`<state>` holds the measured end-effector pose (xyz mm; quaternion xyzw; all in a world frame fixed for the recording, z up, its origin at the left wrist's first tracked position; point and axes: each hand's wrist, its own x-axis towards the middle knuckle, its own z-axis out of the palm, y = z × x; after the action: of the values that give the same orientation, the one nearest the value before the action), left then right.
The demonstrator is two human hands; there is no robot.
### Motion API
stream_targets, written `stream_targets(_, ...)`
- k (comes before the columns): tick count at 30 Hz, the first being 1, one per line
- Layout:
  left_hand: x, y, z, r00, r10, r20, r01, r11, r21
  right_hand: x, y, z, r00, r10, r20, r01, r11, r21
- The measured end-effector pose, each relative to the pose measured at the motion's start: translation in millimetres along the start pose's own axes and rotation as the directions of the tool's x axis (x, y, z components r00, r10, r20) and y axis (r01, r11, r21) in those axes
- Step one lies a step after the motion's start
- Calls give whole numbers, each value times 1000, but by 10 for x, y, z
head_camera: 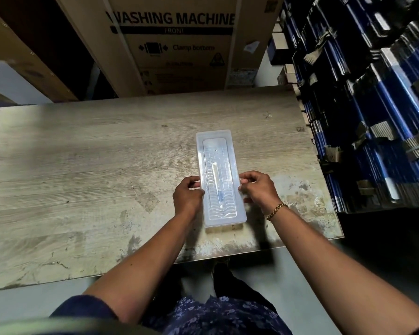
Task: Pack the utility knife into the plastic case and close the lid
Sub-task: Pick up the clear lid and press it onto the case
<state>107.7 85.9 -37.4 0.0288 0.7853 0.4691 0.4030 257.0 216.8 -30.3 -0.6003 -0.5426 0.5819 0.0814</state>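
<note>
A long translucent plastic case (219, 146) lies lengthwise on the worn wooden table (82, 165), its lid down on top. Through the lid a slim utility knife (217, 180) shows faintly, pale with a blue part near its close end. My left hand (188, 195) grips the case's left long edge, fingers curled on the rim. My right hand (259, 188), with a gold bracelet on its wrist, holds the right long edge opposite.
A large cardboard box (174, 44) marked "washing machine" stands beyond the table's far edge. Stacks of blue and black flat packs (373, 105) rise along the right side. The table's near edge (155, 264) runs just in front of my legs.
</note>
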Motion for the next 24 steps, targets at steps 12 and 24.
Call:
stream_targets(12, 33, -89, -32, 997, -7, 80, 7, 1000, 4, -10, 103, -42, 999, -13, 37, 13, 1000, -13)
stream_targets(24, 0, -128, -94, 971, -103, 215, 125, 988, -90, -13, 291, -21, 982, 54, 181, -59, 998, 25)
